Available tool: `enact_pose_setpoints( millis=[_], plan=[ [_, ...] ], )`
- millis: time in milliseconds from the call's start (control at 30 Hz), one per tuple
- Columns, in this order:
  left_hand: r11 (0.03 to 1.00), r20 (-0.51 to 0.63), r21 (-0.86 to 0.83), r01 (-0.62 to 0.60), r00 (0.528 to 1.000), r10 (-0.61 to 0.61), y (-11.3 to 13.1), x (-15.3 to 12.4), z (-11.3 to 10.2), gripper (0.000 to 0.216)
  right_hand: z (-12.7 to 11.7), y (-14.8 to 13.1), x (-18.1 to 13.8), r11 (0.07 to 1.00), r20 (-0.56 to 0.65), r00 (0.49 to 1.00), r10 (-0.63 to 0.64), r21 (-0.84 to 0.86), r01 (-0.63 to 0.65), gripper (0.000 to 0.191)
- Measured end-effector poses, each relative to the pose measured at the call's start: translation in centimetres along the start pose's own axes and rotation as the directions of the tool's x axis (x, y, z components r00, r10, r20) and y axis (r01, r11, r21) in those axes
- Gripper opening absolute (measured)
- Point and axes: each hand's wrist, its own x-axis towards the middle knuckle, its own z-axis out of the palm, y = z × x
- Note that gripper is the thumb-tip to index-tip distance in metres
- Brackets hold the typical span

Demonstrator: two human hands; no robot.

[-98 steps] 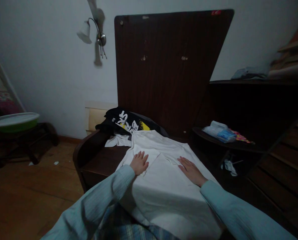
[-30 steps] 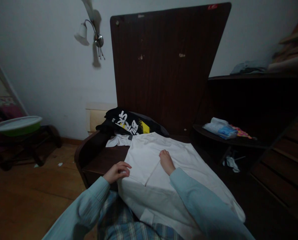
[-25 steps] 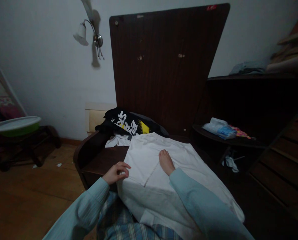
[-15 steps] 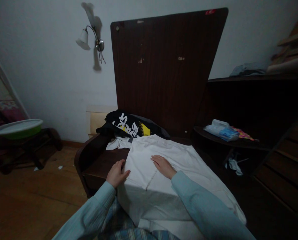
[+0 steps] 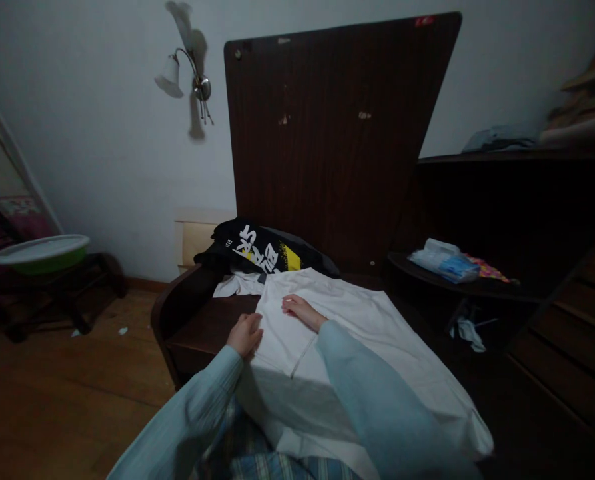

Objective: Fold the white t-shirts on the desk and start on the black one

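A white garment [image 5: 372,333] lies spread over a dark wooden surface [image 5: 202,330] in front of me. My left hand [image 5: 244,333] rests at the garment's left edge, its fingers curled onto the folded flap. My right hand [image 5: 301,311] has crossed over to the left and lies on the cloth near the collar end, its fingers stretched toward the left. Both sleeves are light blue. A black garment with white and yellow print [image 5: 262,250] lies bunched at the far end, with a small white cloth [image 5: 232,285] beside it.
A tall dark wooden board [image 5: 337,133] stands against the wall behind. A side shelf [image 5: 477,283] on the right holds a blue-white packet [image 5: 444,261]. On the left, a green basin [image 5: 42,252] sits on a low stand. A wall lamp [image 5: 184,73] hangs above.
My right hand has slid from the garment's right side across to its upper left. My left hand moved from flat on the cloth to the left edge, and a flap now lies folded there.
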Motion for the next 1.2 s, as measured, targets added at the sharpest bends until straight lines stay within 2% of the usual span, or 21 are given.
enact_pose_setpoints(
  millis=[33,133,233,300,400,467,567,700,867,933,1033,1100,1133,1200],
  plan=[
    [1.0,-0.004,-0.011,0.025,1.0,-0.025,0.1,0.3,0.1,0.041,0.1,0.0,0.3,0.998,-0.013,0.999,0.033,0.056,-0.032,0.003],
    [0.999,-0.024,-0.034,0.031,0.999,-0.032,1.0,0.9,0.3,0.044,-0.2,0.0,0.5,0.991,-0.02,0.997,0.071,0.114,-0.068,0.013],
    [0.998,-0.034,-0.001,-0.067,0.997,0.067,3.4,0.7,0.5,0.048,-0.4,-0.6,0.2,0.982,0.004,0.992,0.124,0.142,-0.123,0.029],
    [0.987,0.009,0.065,-0.144,0.99,0.144,5.6,0.2,0.8,0.05,-0.3,-1.1,0.2,0.984,0.019,0.991,0.134,0.118,-0.135,0.036],
    [0.96,0.128,0.149,-0.237,0.967,0.219,8.7,-0.8,1.8,0.045,-0.1,-1.1,0.7,0.995,0.001,0.995,0.097,0.027,-0.097,0.028],
    [0.949,0.158,0.162,-0.271,0.956,0.246,9.9,-1.4,2.4,0.042,0.0,-0.8,1.1,0.997,-0.037,0.997,0.073,-0.002,-0.073,0.021],
    [0.957,0.104,0.184,-0.223,0.973,0.206,9.6,-2.5,2.6,0.036,-0.2,0.0,1.4,0.997,-0.061,0.996,0.063,0.043,-0.06,0.01],
    [0.978,0.002,0.191,-0.086,0.996,0.087,6.4,-5.0,1.5,0.022,-0.6,0.5,1.2,0.99,-0.057,0.996,0.073,0.124,-0.065,0.01],
    [0.98,0.104,0.199,0.012,0.994,-0.033,3.0,-7.7,0.3,0.012,-0.4,0.7,1.3,0.978,-0.081,0.99,0.112,0.186,-0.095,0.01],
    [0.982,0.078,0.188,0.026,0.996,-0.042,2.8,-8.0,-0.4,0.006,-0.3,0.6,1.4,0.968,-0.08,0.987,0.139,0.223,-0.119,0.011],
    [0.991,-0.087,0.134,-0.013,0.996,0.025,4.2,-7.8,-1.7,0.012,-0.8,-0.1,1.6,0.952,-0.046,0.986,0.161,0.269,-0.143,0.015],
    [0.988,-0.139,0.141,-0.056,0.987,0.076,6.4,-7.7,-2.2,0.016,-1.6,-1.0,1.7,0.954,-0.025,0.991,0.132,0.274,-0.121,0.018],
    [0.983,-0.11,0.165,-0.081,0.989,0.1,7.7,-7.8,-2.3,0.018,-2.2,-1.4,1.8,0.958,-0.023,0.994,0.103,0.273,-0.093,0.018],
    [0.962,0.041,0.221,-0.161,0.987,0.155,10.3,-8.2,-1.7,0.019,-3.8,-2.0,1.9,0.961,-0.028,0.999,0.036,0.276,-0.027,0.012]
  ],
)
